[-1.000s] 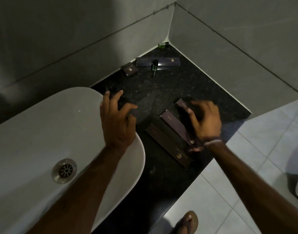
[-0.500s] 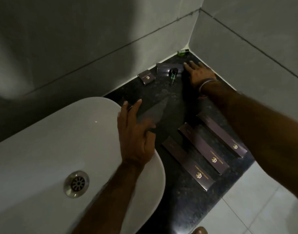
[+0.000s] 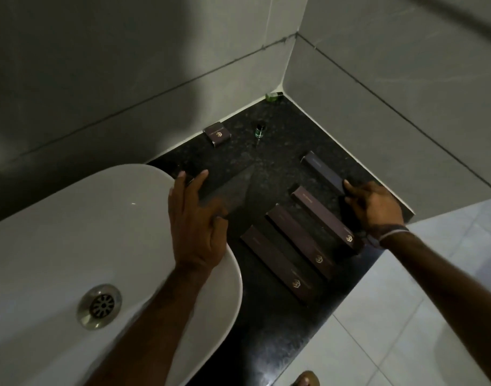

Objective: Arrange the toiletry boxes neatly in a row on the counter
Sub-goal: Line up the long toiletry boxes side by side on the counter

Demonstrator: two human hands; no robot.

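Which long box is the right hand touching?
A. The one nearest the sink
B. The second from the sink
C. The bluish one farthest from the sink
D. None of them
C: the right hand has its fingertips on the near end of the bluish long box, which lies beyond the three brown boxes.

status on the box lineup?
Right hand gripping the fourth long box, placing it beside three long boxes lying parallel. Left hand open on sink rim. Small square box apart; green bottle between.
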